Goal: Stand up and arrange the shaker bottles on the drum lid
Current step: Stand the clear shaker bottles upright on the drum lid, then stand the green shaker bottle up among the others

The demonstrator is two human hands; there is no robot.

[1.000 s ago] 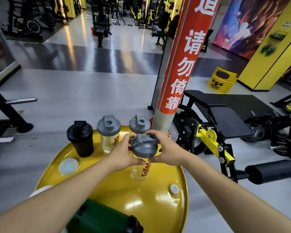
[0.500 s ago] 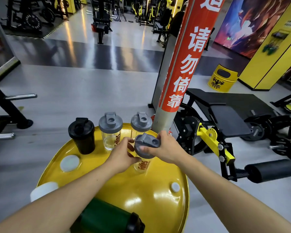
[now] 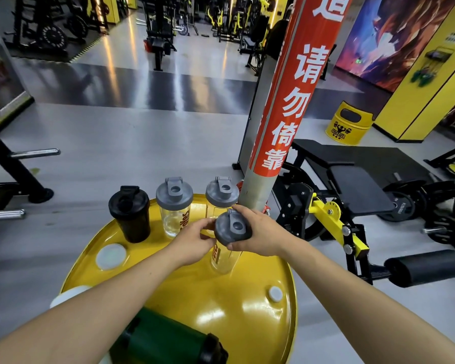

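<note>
A clear shaker bottle (image 3: 225, 260) with a grey lid stands near the middle of the yellow drum lid (image 3: 221, 308). My right hand (image 3: 258, 231) grips its grey cap from the right. My left hand (image 3: 195, 241) holds the bottle just under the cap from the left. Along the far rim stand a black shaker (image 3: 130, 214), a clear grey-lidded shaker (image 3: 174, 206) and another clear grey-lidded shaker (image 3: 222, 194). A dark green shaker (image 3: 168, 340) lies on its side at the near edge, partly under my left forearm.
A leaning post with a red sign (image 3: 281, 122) rises just behind the drum at the right. A black and yellow gym bench (image 3: 347, 195) stands to the right. A white object (image 3: 69, 295) shows at the drum's left rim. A yellow bin (image 3: 348, 123) is far right.
The held bottle has stayed near the drum's middle while my right hand turned on the cap. The flip cap now points away from me. The camera dipped slightly.
</note>
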